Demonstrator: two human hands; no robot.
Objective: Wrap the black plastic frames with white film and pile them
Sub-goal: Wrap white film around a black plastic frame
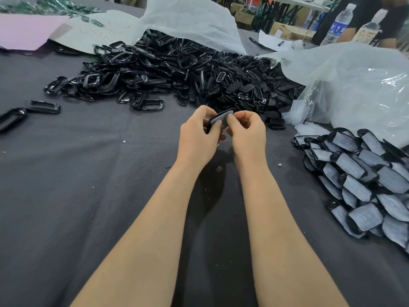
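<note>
Both hands are working above the middle of the desk [88, 173]. The left hand [199, 132] is gripping 1 black plastic frame [226, 111], while the right hand [246, 131] is pinching the white film [220, 118] against its face. The wrapping step appears to be in progress. The next move is likely calling for smoothing the film tight, then adding the frame to the wrapped pile [358, 173] at the right edge; the unwrapped heap [177, 69] is lying toward the far edge.
</note>
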